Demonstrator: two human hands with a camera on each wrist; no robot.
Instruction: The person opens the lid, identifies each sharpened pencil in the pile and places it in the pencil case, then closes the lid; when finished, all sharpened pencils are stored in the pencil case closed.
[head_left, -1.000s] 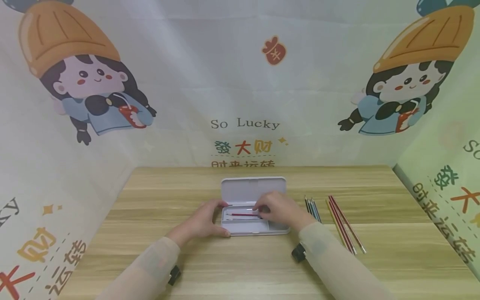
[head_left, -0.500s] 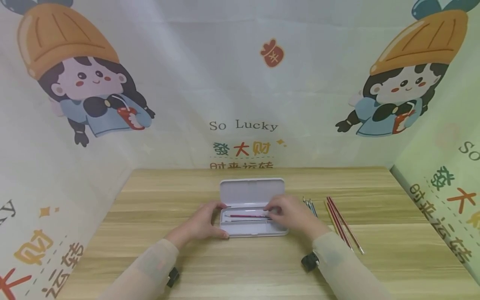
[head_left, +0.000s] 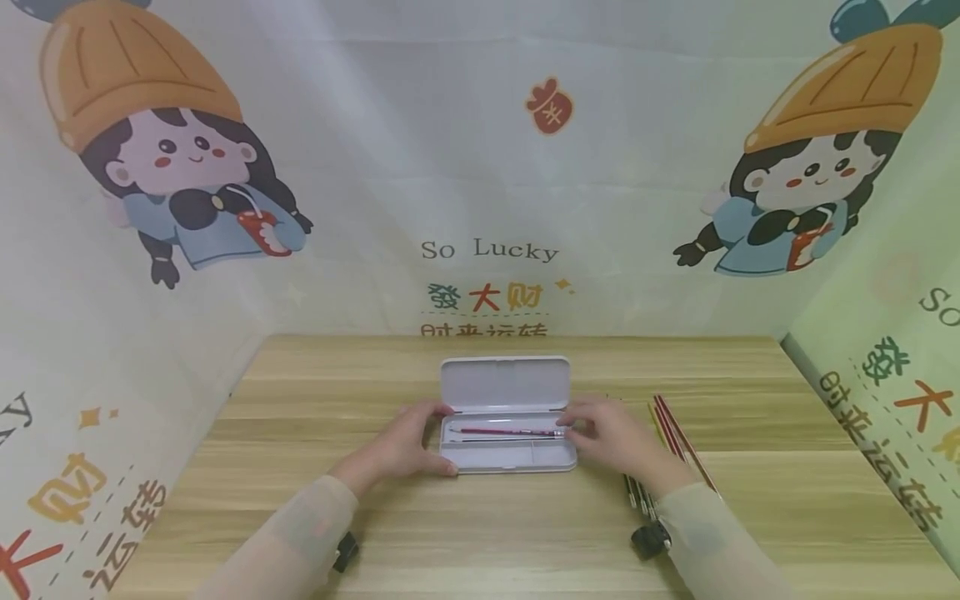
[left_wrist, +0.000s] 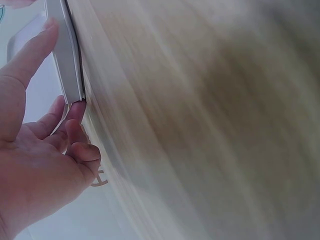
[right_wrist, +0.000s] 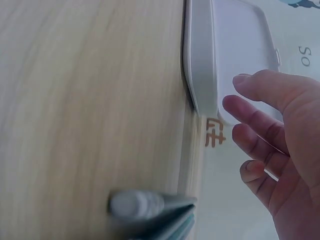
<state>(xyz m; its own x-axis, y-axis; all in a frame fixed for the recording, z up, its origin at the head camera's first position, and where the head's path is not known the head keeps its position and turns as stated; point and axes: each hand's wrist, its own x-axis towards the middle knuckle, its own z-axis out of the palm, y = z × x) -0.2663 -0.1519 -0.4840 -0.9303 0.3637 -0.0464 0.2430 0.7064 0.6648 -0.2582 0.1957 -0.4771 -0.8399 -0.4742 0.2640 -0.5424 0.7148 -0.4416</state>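
An opened white pencil case (head_left: 487, 456) lies on the table, its lid (head_left: 505, 385) raised at the back. In its rear compartment rest a red pencil (head_left: 498, 432) and a thin dark one beside it. My left hand (head_left: 397, 442) grips the case's left end, thumb at the front corner and fingers at the back; the left wrist view shows this hand (left_wrist: 45, 160) too. At the right end is my right hand (head_left: 618, 437). Its fingers are spread and hold nothing in the right wrist view, where the hand (right_wrist: 295, 135) appears beside the case's end.
Right of the case, several dark pencils (head_left: 636, 493) lie partly hidden under my right wrist. Red pencils (head_left: 694, 454) and a yellow one lie farther right. A printed cloth (head_left: 360, 167) hangs behind the wooden table (head_left: 337, 375).
My right hand has moved right, from above the red pencil to the case's right end, uncovering the pencil's right end. The left hand keeps its hold on the case.
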